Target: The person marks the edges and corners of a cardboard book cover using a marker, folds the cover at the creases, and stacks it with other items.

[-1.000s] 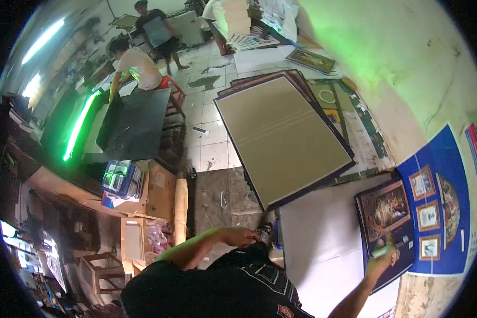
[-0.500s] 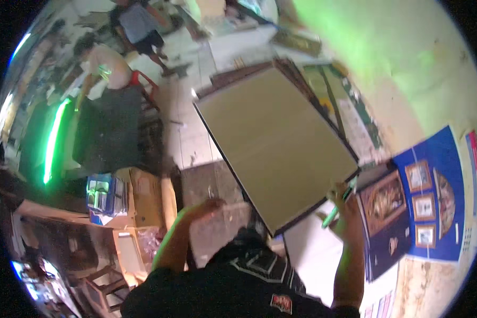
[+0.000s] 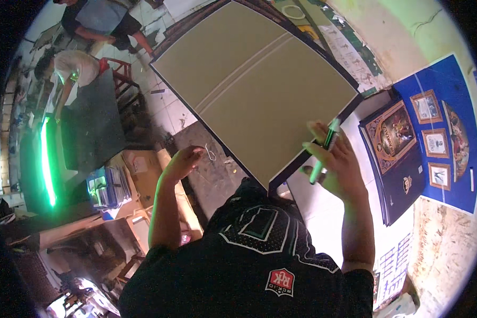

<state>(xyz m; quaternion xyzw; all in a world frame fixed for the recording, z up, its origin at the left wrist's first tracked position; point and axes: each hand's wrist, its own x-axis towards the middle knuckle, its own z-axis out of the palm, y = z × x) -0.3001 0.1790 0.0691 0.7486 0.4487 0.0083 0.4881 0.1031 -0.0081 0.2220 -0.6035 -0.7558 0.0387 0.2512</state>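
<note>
A large beige rectangular panel (image 3: 259, 85) with a dark border lies at a slant before me, one corner close to my shirt. Two pale parallel stripes cross its upper part. My right hand (image 3: 336, 164) is closed around a slim green and black pen-like tool (image 3: 329, 139), over the panel's near right edge; its exact kind is unclear. Left of the panel, my left hand (image 3: 184, 164) hovers with loosely bent fingers and nothing visible in them. Just beyond its fingertips is a small pale wire loop (image 3: 211, 152) over a worn brown board (image 3: 212, 172).
Framed pictures on a blue backing (image 3: 434, 132) stand at the right, beside a dark box with an ornate picture (image 3: 395, 135). Cardboard boxes (image 3: 140, 169) and a blue-wrapped stack (image 3: 108, 188) are at left. Two people are at the upper left, one (image 3: 74, 69) by a dark table with a green light tube (image 3: 47, 164).
My view has shifted, so the panel appears higher in the picture. The right hand stays at the panel's near right edge with the green tool; the left hand remains beside the panel.
</note>
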